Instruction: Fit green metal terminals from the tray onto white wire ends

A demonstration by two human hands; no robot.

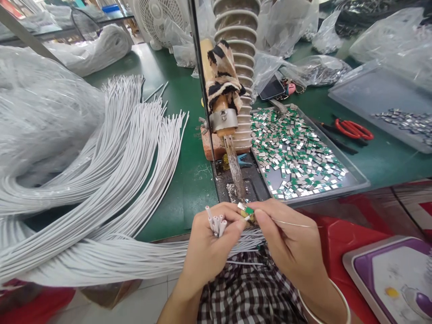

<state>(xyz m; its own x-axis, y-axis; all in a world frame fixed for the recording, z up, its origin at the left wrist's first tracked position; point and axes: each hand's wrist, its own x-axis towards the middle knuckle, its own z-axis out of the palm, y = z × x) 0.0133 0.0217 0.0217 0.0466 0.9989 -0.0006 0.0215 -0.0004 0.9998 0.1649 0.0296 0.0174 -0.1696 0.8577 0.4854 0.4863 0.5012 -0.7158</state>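
Note:
My left hand (pixel 212 243) is closed round several white cables (pixel 216 223), their cut ends poking up beside the thumb. One cable end is pinched between thumb and forefinger, against a small green circuit board with a metal connector (pixel 249 210). My right hand (pixel 286 238) pinches that board from the other side. A thin solder wire (pixel 292 223) runs across the right fingers. Directly above the board is the tip of a soldering iron (pixel 235 171), clamped pointing down in a stand. Whether the tip touches the board I cannot tell.
Bundles of white cables (pixel 135 148) lie on the left of the green table (pixel 189 180). A clear tray (pixel 357 182) of small boards stands right of the iron. Beyond it are red-handled pliers (pixel 353 129) and a phone (pixel 272 88). A ribbed hose (pixel 236 27) rises behind.

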